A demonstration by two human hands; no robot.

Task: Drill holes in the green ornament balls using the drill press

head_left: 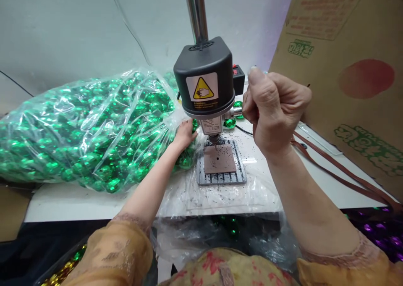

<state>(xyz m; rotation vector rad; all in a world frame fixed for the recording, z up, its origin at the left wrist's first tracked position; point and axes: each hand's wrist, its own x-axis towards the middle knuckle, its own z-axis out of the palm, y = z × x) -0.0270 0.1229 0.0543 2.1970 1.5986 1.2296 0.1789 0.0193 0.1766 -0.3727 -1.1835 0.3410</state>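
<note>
1. In head view, gripping with the right hand [273, 109], closed in a fist, the silver lever [236, 111] of the black machine [204, 74].
2. With the left hand [185, 134], partly curled, reaching at the gathered mouth of the clear bag [171, 122], full of green balls [113, 185]; cannot tell whether holding one.
3. Under the machine, lying on the grooved base plate [241, 177]: a brown board [225, 164] with one hole.
4. Behind it, on the white table [94, 204]: loose green balls.

On the black machine head [203, 61], a white sticker [190, 85] is displaying a yellow, black-edged warning triangle [201, 88] with a hand pictured inside, while small yellow lettering [203, 104] is running beneath, too fine to read. A pale label [211, 125] lower down is carrying illegible small print. The brown carton [317, 84] is bearing green characters [300, 48] and red printed lines [324, 11], also unreadable.
</note>
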